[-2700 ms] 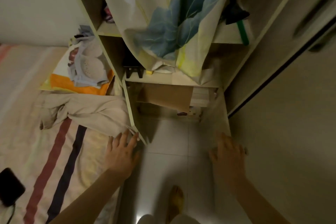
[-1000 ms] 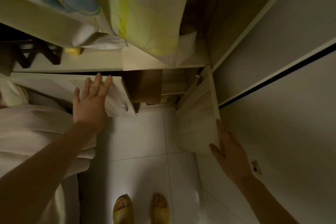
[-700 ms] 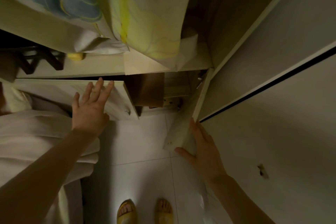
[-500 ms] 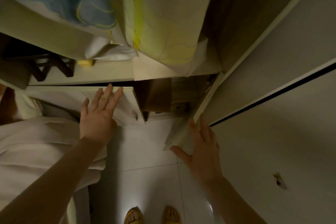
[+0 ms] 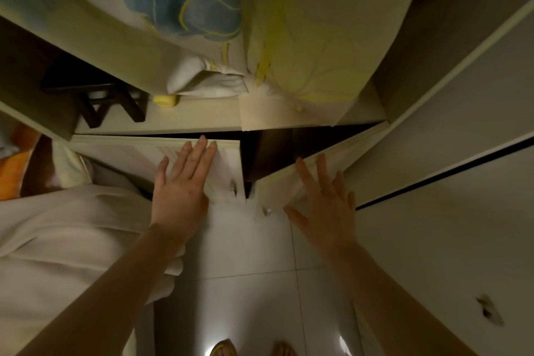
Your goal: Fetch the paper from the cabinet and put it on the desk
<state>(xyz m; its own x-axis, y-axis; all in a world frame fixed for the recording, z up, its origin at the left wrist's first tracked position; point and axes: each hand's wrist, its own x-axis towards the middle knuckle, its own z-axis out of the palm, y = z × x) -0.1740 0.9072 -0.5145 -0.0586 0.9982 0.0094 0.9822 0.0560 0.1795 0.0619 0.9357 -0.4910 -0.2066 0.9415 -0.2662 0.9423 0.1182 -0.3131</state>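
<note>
The low cabinet has two pale wooden doors, and both are nearly closed. My left hand (image 5: 185, 182) lies flat with spread fingers on the left door (image 5: 225, 165). My right hand (image 5: 323, 196) presses flat against the right door (image 5: 289, 188). Between the doors only a dark narrow gap (image 5: 268, 153) stays visible. No paper shows in either hand or in that gap. Each door carries a small knob near its inner lower corner.
Over the shelf (image 5: 196, 118) above the doors hangs a blue-and-yellow cloth (image 5: 231, 23). A black stand (image 5: 104, 101) sits on that shelf at the left. A bed with a white sheet (image 5: 72, 240) lies at the left. White sliding panels (image 5: 448, 211) fill the right. My yellow sandals (image 5: 222, 348) stand on the white tiled floor.
Both doors have swung inward, narrowing the opening to a slit. My right hand moved from the door's edge onto its face; the cardboard and boxes inside are hidden now.
</note>
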